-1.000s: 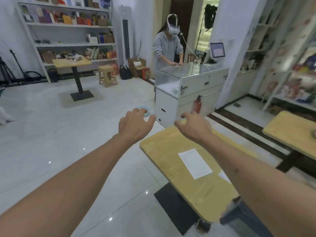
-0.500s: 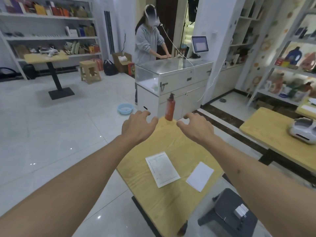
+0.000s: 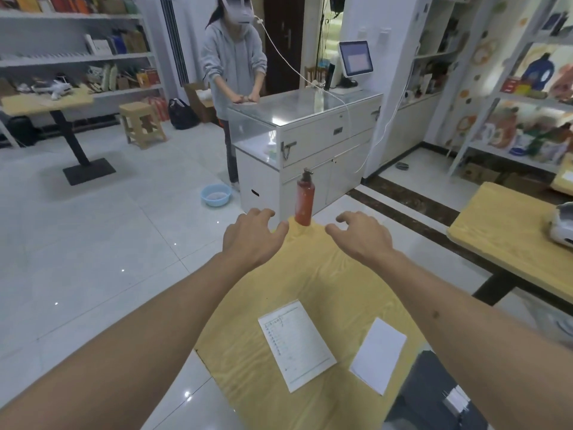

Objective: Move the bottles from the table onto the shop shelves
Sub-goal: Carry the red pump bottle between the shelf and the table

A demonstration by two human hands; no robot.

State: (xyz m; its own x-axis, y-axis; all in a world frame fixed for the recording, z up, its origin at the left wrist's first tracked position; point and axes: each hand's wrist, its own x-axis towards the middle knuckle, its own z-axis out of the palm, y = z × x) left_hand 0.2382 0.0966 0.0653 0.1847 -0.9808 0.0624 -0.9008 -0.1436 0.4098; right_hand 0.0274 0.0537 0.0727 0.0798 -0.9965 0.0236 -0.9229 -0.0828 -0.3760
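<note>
The red bottle [image 3: 304, 200] is standing upright at the far end of the yellow bench [image 3: 310, 274]. It is sitting just ahead of my hands, between them. My left hand [image 3: 252, 235] is looking a bit nearer than my right hand [image 3: 361, 235], and both are reaching with loose, open fingers, holding nothing.

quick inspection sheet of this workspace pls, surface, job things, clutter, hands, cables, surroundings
surface: yellow wooden table, mostly bare.
job's things: one red pump bottle upright at the table's far end, untouched; shop shelves at right already hold goods.
clutter: printed sheet and blank paper lying near the front edge.
hands: left hand and right hand hover either side of the bottle, fingers relaxed, holding nothing.
cables: white cord runs from another person's headset over the counter.
surroundings: blue basin on the floor, wooden stool, second table at right.
</note>
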